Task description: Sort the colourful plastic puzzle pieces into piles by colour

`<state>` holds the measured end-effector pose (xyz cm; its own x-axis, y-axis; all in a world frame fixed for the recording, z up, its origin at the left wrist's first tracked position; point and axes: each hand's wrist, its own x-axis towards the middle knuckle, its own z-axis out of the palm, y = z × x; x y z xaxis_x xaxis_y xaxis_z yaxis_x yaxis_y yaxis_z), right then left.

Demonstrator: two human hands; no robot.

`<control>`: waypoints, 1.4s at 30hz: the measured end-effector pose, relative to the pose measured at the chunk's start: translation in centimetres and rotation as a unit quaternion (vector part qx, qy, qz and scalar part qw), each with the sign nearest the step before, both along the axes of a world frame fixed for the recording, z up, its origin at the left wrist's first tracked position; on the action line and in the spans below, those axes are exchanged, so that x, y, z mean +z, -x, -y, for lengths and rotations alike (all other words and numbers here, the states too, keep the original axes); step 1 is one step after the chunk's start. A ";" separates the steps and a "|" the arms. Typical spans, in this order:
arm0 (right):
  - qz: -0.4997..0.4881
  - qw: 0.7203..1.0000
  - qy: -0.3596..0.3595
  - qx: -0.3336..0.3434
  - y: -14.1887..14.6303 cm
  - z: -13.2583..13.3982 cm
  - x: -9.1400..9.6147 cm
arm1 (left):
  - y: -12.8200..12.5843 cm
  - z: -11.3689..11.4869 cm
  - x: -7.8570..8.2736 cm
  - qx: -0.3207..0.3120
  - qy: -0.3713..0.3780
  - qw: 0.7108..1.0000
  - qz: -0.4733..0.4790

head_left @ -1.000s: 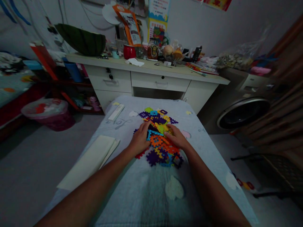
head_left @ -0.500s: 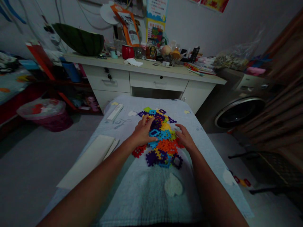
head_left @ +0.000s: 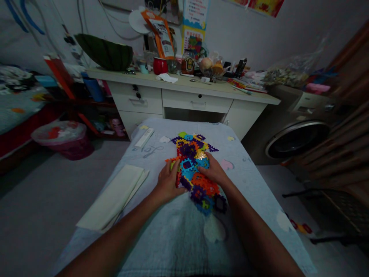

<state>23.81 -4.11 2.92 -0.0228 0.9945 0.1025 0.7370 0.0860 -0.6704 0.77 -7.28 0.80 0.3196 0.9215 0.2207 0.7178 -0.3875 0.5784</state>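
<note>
A heap of flat interlocking plastic pieces (head_left: pixel 196 169) in purple, orange, blue and yellow lies on a table covered with a light blue cloth (head_left: pixel 178 231). My left hand (head_left: pixel 167 181) presses against the heap's left edge, fingers stretched out and together, touching red and green pieces. My right hand (head_left: pixel 213 171) lies flat on the right side of the heap, fingers spread over blue and orange pieces. Neither hand grips a piece.
A folded cream cloth (head_left: pixel 115 196) lies at the table's left; a white flat box (head_left: pixel 144 137) sits further back. Behind stands a cluttered white desk (head_left: pixel 184 96) with a red mug (head_left: pixel 160 65). A washing machine (head_left: pixel 296 130) is right, a pink bin (head_left: pixel 62 138) left.
Both hands have pushed inward, squeezing the pieces into a narrower heap. My left hand slid back toward me to the heap's left edge; my right hand moved onto the heap.
</note>
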 end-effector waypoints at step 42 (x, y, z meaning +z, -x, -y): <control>-0.075 0.990 -0.091 -0.075 -10.1 -2.0 -1.2 | -5.9 3.4 1.3 -0.248 -0.163 0.943 -0.149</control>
<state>33.95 -2.07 1.68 0.1529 0.9503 0.2713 0.6433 0.1127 -0.7573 6.68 -10.68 2.15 0.7868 0.5402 0.2986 0.5126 -0.8413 0.1715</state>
